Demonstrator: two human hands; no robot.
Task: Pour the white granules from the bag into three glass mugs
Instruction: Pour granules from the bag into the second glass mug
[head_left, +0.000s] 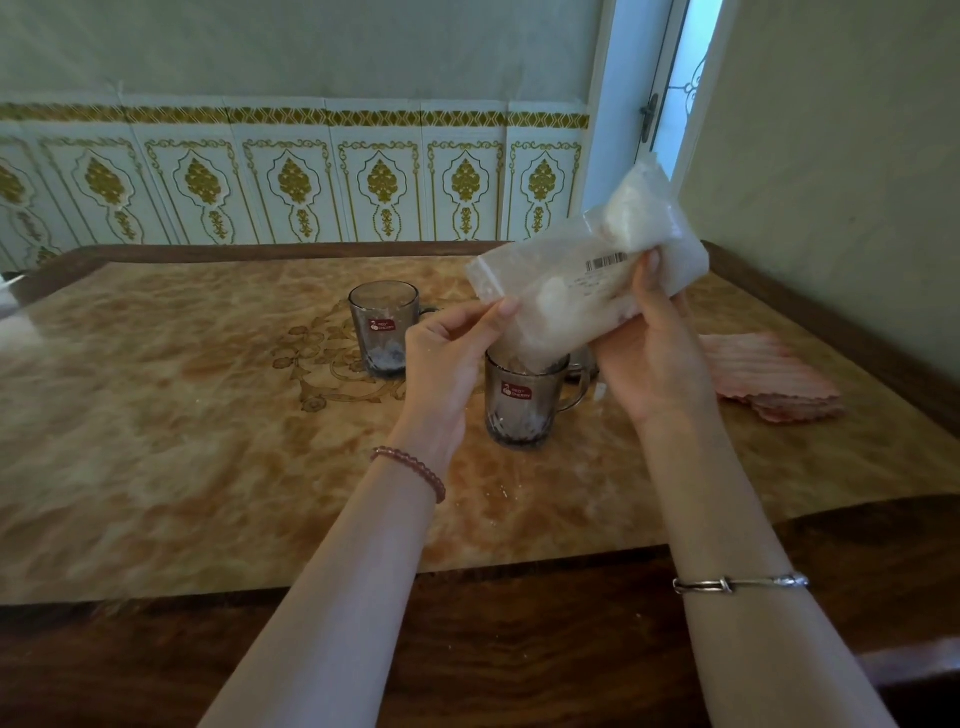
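Note:
A clear plastic bag of white granules (587, 270) is tilted, its lower corner dipping into the near glass mug (522, 400). My right hand (649, 358) grips the bag from below and behind, thumb on its front. My left hand (447, 353) pinches the bag's lower left edge. A second glass mug (382, 327) stands farther back left with some white granules at its bottom. A third mug (582, 366) shows only in part behind my right hand. Both plain mugs carry a red sticker.
The mugs stand on a table with a marbled orange top (182, 415) and a dark wooden rim. A folded pink striped cloth (769, 379) lies to the right. A few spilled white grains (504, 491) dot the table near me. A tiled wall stands behind.

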